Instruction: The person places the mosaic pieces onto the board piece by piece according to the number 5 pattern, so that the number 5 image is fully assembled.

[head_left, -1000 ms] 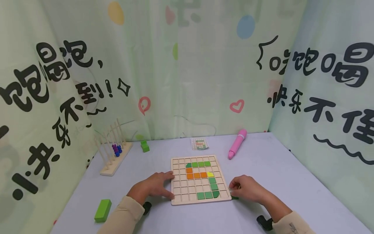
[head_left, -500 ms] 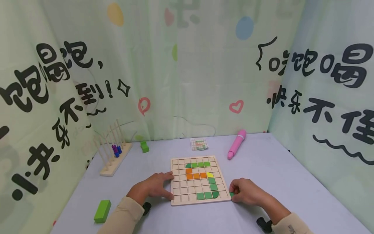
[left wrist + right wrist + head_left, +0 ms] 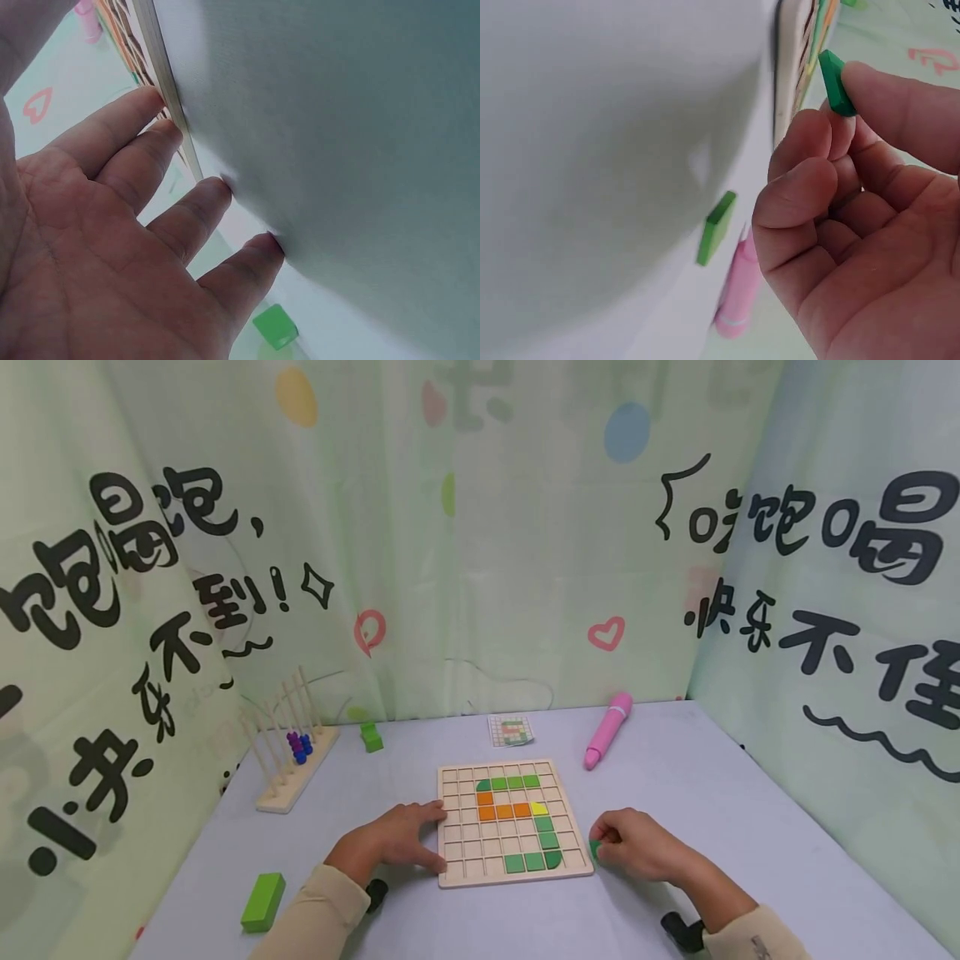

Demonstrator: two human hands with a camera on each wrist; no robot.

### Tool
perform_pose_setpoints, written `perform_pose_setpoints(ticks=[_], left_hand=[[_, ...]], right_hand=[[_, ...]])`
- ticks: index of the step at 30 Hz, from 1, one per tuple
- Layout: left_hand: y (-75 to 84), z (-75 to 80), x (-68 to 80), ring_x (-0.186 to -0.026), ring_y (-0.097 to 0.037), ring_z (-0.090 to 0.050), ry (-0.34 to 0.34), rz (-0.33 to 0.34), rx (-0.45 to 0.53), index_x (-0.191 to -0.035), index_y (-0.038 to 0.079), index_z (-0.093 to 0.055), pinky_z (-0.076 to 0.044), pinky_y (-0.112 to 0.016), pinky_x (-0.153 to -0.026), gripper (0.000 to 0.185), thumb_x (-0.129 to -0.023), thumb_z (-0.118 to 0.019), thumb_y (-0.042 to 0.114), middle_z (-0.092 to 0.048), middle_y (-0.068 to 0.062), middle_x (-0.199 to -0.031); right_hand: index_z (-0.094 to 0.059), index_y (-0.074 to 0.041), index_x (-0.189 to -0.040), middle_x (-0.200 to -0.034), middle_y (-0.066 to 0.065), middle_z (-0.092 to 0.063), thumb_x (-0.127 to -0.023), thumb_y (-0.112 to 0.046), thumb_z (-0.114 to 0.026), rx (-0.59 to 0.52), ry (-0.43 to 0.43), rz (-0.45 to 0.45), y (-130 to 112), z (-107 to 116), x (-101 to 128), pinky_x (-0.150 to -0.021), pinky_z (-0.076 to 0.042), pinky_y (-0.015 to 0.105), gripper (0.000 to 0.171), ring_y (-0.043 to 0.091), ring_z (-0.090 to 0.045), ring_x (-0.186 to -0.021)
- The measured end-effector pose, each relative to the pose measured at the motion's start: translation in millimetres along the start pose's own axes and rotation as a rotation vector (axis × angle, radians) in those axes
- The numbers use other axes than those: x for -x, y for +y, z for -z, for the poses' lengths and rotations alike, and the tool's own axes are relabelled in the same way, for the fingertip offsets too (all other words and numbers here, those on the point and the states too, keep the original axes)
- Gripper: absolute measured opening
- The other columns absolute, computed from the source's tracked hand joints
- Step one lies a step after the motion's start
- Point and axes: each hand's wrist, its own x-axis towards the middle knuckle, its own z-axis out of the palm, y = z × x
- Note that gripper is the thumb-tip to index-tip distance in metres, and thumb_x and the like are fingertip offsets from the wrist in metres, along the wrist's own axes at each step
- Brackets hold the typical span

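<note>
A wooden grid board point(image 3: 459, 827) lies on the table, holding green, orange and yellow tiles in an S-like shape. My left hand point(image 3: 441, 837) rests flat with straight fingers point(image 3: 142, 154) against the board's left edge point(image 3: 166, 82). My right hand point(image 3: 600, 846) hovers just off the board's right front corner. It pinches a small green tile point(image 3: 595, 849) between thumb and fingertip; the right wrist view shows that tile point(image 3: 834, 81) close to the board's side point(image 3: 789, 75).
A pink pen point(image 3: 609, 729) and a pattern card point(image 3: 512, 729) lie behind the board. A bead rack point(image 3: 291, 752) stands at the left, with green blocks point(image 3: 371, 737) point(image 3: 263, 901) nearby. Another green tile point(image 3: 716, 227) lies on the table by my right hand. Curtains close three sides.
My right hand has picked a green tile up off the table by the board's right corner and raised it slightly. The left hand has stayed put.
</note>
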Motion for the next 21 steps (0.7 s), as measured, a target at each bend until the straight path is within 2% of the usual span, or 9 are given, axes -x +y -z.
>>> perform_pose_setpoints(ticks=[8,15,21], left_hand=[[-1.0,-1.8,-1.5,-0.149,-0.036,-0.041,-0.001,0.002,-0.004,-0.149,0.017,-0.057,-0.037,-0.055,-0.121,0.081,-0.079,-0.091,0.037,-0.044,0.000,-0.164],[-0.4,-2.7,-3.6,-0.149,-0.035,-0.040,-0.003,0.034,-0.008,-0.150,0.020,-0.056,-0.037,-0.056,-0.120,0.082,-0.078,-0.091,0.039,-0.043,0.002,-0.164],[-2.7,-4.5,-5.7,-0.150,-0.034,-0.040,-0.002,0.041,0.001,-0.149,0.021,-0.057,-0.037,-0.056,-0.120,0.082,-0.078,-0.091,0.039,-0.043,0.004,-0.164]], right_hand=[[-0.065,-0.010,-0.098,-0.082,-0.001,-0.057,-0.097,-0.007,-0.067,-0.028,-0.024,0.086,-17,-4,-13,-0.066,-0.042,0.025,0.004,0.016,-0.052,-0.082],[-0.072,-0.012,-0.106,-0.075,-0.003,-0.054,-0.099,-0.010,-0.066,-0.002,-0.079,0.210,-36,-21,-27,-0.065,-0.039,0.024,0.009,0.011,-0.050,-0.074],[-0.066,-0.011,-0.096,-0.078,-0.003,-0.057,-0.095,-0.015,-0.075,-0.031,-0.083,0.216,-57,-36,-39,-0.064,-0.042,0.023,0.010,0.013,-0.053,-0.075]])
